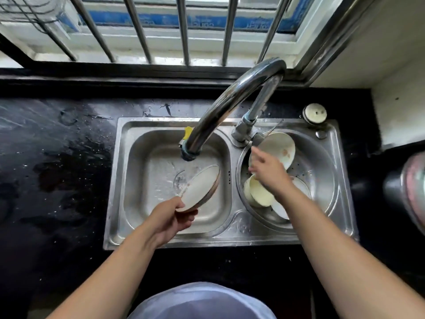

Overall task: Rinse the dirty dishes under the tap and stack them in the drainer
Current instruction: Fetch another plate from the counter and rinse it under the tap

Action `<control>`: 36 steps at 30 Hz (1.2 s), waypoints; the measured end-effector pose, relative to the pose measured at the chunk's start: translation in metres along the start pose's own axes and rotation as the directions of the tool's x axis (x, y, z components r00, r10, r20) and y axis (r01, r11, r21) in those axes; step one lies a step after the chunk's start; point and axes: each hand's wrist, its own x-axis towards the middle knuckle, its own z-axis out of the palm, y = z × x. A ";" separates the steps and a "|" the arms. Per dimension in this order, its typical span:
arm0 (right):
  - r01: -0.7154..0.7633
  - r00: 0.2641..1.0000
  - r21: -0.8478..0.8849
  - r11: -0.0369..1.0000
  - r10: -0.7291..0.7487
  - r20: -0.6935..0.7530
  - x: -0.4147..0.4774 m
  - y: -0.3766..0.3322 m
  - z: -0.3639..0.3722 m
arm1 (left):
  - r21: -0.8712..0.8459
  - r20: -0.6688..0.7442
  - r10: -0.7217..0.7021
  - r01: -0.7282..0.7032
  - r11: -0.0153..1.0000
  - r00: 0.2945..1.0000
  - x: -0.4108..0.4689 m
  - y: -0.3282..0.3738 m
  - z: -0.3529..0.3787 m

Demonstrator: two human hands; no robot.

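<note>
Looks like the rinse step: left grip (176, 218) pinches a white brown-rimmed ceramic bowl (200, 187) tilted over the steel left basin (147, 157) below the curved chrome tap (230, 97), right grip (269, 173) is blurred over pale dishes (259, 195) in the round steel drainer (322, 180) – can't tell if it holds anything – next probably means carrying the bowl across.

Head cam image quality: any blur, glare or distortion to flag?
Head view: strong wide-angle distortion, the window bars fan outward; window backlight puts glare on the tap and wet countertop; right hand motion-blurred at the fingers; left hand and its plate fairly sharp.
</note>
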 end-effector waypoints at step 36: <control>-0.037 0.919 -0.821 0.569 -0.303 -0.252 0.075 0.130 -0.180 | 0.827 0.471 0.469 -0.559 0.059 0.747 -0.004 -0.143 0.054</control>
